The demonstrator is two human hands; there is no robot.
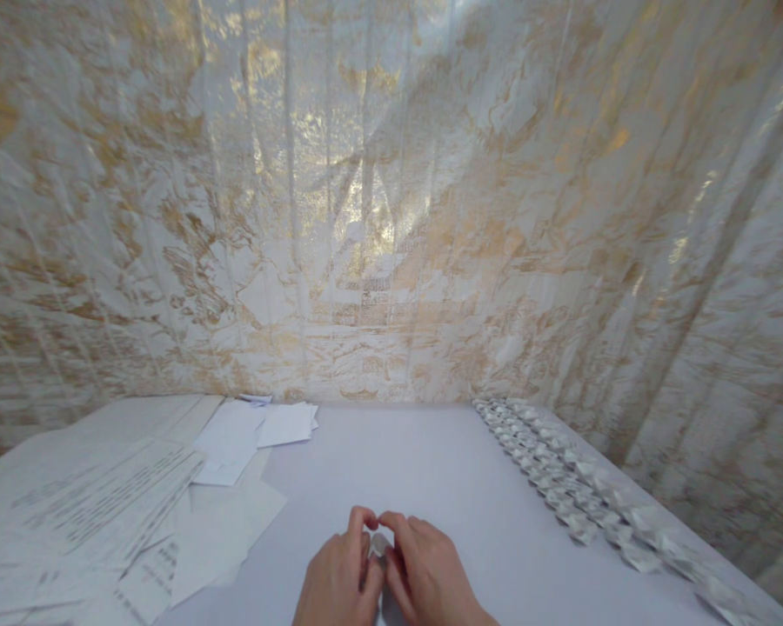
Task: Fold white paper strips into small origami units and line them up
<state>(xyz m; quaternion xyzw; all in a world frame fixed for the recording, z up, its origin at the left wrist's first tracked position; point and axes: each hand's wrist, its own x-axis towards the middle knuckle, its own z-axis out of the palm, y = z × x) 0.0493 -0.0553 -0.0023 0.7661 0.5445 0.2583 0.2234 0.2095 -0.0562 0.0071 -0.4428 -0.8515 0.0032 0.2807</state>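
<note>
Close together at the bottom middle, my left hand [340, 569] and my right hand [427, 565] both have bent fingers, with the index fingertips almost meeting. Between them is a small whitish piece of paper [378, 545], pinched from both sides. Most of it is hidden by the fingers, so its exact shape cannot be made out. Both hands are just over the white tabletop [378, 461].
Loose printed sheets [117, 496] overlap on the left, with blank white paper pieces [231, 439] behind them. Rows of several small folded paper pieces [574, 487] run along the right edge. A gold-patterned curtain [378, 217] hangs behind the table.
</note>
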